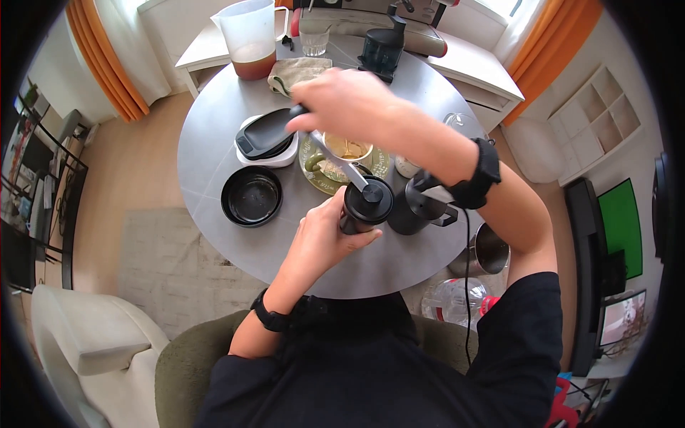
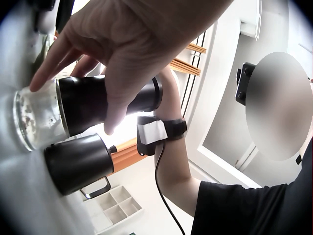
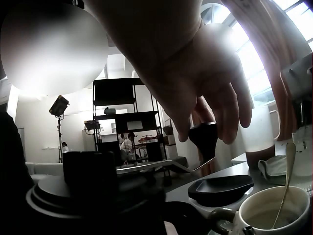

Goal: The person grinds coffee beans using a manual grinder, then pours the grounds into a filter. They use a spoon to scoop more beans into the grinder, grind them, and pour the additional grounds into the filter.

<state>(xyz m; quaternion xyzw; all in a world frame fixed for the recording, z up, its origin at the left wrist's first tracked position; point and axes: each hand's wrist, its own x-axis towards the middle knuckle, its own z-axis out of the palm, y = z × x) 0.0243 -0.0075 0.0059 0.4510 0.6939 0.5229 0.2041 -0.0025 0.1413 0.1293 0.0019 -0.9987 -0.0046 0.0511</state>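
My left hand (image 1: 321, 232) grips a black hand coffee grinder (image 1: 369, 203) upright near the table's front edge. In the left wrist view, its black body (image 2: 80, 105) sits above a clear jar (image 2: 41, 117). From the grinder's top a flat metal crank (image 1: 347, 165) slants up to a dark knob (image 3: 203, 136). Thumb and fingers of my right hand (image 1: 349, 100) pinch that knob, above the table and beyond the grinder. Right of the grinder stands a black pot (image 1: 414, 207) with a side handle.
A mug (image 3: 271, 208) holding a spoon stands on a green patterned plate (image 1: 319, 184). Left are a black round dish (image 1: 251, 197) and a white scale (image 1: 285, 155) under a dark tray (image 1: 267, 134). Behind stand a pitcher (image 1: 250, 43) with brown liquid, a folded cloth (image 1: 296, 73) and a glass (image 1: 314, 41).
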